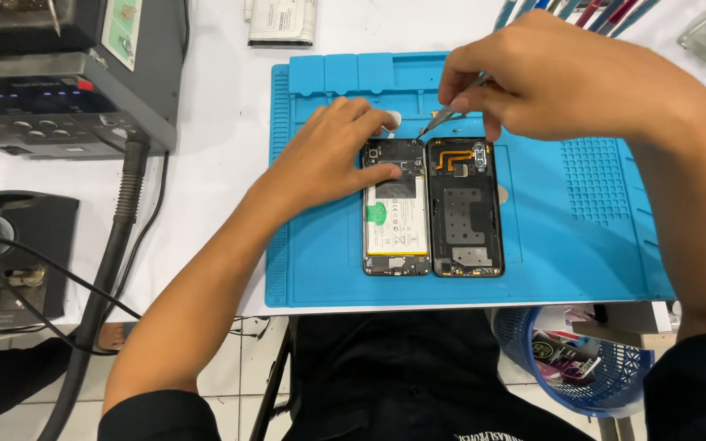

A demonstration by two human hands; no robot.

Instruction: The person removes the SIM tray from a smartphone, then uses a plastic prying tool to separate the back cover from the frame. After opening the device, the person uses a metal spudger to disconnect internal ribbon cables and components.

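An opened phone lies on a blue work mat [582, 237]. Its body [396, 216] with a white battery is on the left, and its black back cover [466, 214] with an orange flex cable lies beside it on the right. My left hand [328, 159] rests on the upper left corner of the phone body, fingers spread and pressing it down. My right hand [549, 77] holds metal tweezers [443, 117], whose tip points at the top edge of the phone body. A small round white part [392, 120] lies just above the phone.
A grey rework station [59, 90] with a thick black hose [112, 245] stands at the left, with a black device [10, 253] below it. Papers [282, 22] lie at the back. Tools [582, 12] stand at the back right. A blue basket [590, 359] hangs under the table edge.
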